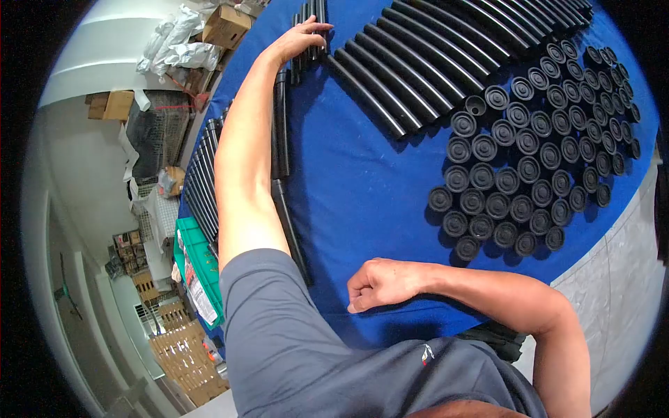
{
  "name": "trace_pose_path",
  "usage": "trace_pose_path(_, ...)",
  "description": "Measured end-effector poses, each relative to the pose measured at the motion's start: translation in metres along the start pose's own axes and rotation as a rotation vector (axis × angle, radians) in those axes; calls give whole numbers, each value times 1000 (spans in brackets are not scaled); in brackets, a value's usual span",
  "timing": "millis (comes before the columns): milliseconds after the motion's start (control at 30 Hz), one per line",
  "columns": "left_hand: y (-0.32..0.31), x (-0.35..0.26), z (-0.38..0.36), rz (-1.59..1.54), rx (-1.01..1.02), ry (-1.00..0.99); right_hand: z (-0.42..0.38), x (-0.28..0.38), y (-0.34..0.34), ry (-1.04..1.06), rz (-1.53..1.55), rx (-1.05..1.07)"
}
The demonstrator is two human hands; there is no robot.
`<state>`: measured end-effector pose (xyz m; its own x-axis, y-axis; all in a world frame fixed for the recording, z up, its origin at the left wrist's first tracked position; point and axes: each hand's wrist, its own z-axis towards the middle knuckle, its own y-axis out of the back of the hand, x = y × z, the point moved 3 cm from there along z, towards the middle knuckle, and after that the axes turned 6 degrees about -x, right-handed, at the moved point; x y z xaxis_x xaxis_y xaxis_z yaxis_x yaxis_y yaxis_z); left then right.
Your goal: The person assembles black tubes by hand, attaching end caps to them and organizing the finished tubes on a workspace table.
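My left hand (303,40) reaches to the far side of the blue-covered table, its fingers spread over a small bunch of black tubes (297,68). Nothing is visibly gripped there. My right hand (380,284) is curled into a loose fist close to the near table edge, and no object shows in it. Beside my left forearm lies a line of black tubes (282,125), partly hidden by the arm. A long row of black tubes (411,70) lies side by side at the upper middle. Many round black caps (497,205) are spread at the right.
More black tubes (200,182) lie left of my left arm, partly covered by it. A green tray (192,240) with papers sits at the table's left edge. Cardboard boxes (227,26) and plastic bags (174,45) are stacked beyond the table on the left.
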<state>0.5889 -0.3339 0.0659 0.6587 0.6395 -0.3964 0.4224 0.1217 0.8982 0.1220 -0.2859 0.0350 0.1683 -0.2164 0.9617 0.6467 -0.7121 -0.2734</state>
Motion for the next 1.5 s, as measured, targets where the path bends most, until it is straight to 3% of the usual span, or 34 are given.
trace_pose_path(400, -7, -11, -16, 43, 25, 6, -1, 2, 0, -20, -8, 8)
trace_pose_path(1500, -47, -41, -103, -53, -137, 124, -1, 0, -4, -20, -54, 35)
